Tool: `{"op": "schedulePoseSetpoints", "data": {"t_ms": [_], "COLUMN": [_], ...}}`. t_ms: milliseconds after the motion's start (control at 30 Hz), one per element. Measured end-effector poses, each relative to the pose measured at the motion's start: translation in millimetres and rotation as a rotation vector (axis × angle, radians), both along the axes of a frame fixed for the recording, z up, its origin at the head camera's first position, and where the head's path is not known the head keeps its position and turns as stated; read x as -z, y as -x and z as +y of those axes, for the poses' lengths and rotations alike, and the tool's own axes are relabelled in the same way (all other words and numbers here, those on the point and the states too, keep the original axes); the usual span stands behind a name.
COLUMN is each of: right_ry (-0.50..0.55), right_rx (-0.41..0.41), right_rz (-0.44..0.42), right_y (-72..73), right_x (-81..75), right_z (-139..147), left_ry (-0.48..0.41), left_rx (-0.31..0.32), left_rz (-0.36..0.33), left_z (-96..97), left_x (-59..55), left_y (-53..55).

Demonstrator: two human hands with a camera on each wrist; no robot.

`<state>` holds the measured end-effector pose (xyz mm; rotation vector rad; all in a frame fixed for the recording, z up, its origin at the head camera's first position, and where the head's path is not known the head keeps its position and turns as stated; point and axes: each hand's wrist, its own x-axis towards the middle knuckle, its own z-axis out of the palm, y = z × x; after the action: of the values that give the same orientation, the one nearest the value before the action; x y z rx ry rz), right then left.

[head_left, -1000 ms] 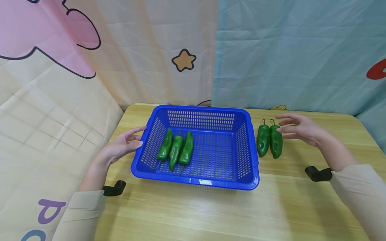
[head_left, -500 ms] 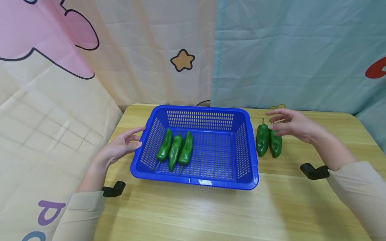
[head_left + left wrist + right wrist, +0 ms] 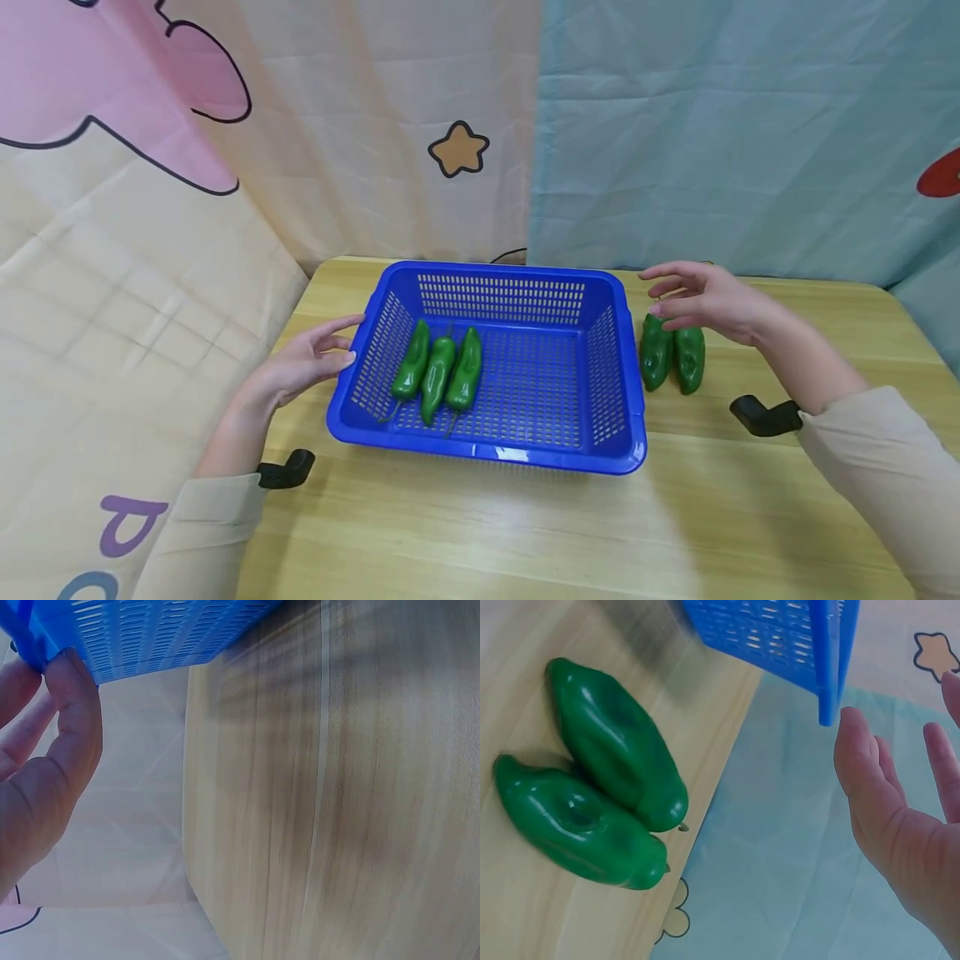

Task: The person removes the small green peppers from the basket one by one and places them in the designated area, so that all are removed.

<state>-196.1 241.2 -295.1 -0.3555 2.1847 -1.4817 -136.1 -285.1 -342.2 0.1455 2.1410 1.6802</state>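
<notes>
Blue basket (image 3: 442,444): sitting left of centre on the bench (image 3: 480,533), close to its back edge.
Peppers in basket (image 3: 437,379): lying three abreast in the left half, slanting, the middle one pointing its stem opposite to its neighbours'.
Loose peppers (image 3: 656,362): lying as a pair on the bench just right of the basket, pointing stem-first at the back edge.
Left hand (image 3: 300,367): touching the basket's left rim with thumb and fingertips; not showing whether pinching or just resting, so can't tell.
Right hand (image 3: 716,302): hovering above the stem ends of the loose peppers, near the basket's back right corner; keeping fingers parted and softly bent, holding nothing.
Step, as judged: probably steadying the basket on one side while preparing to pick on the other; not yet grasping.
Next move, as judged: calling for lowering onto one loose pepper, narrowing round its body without dragging its neighbour, then clearing the basket's right wall.
Head view: hiding the loose peppers' stems behind the right hand.
Left wrist view: showing only outer wall and rim, cutting off the basket's top, blurring a bit.
Right wrist view: clipping the hand at the frame's right edge; showing just short stem stubs.
</notes>
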Motion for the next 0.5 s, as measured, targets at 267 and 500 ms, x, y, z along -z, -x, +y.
{"op": "schedulePoseSetpoints", "data": {"t_ms": [267,500], "right_ry": [-0.002,0.025], "right_rx": [-0.009,-0.007], "right_rz": [-0.003,-0.025], "right_y": [6.5,7.5], "right_x": [-4.0,-7.3], "right_z": [-12,-23], "left_ry": [0.005,0.015], "left_rx": [-0.010,-0.005], "left_rz": [-0.003,-0.004], "left_z": [1.6,2.4], "left_x": [-0.2,-1.2], "left_y": [0.4,0.3]}}
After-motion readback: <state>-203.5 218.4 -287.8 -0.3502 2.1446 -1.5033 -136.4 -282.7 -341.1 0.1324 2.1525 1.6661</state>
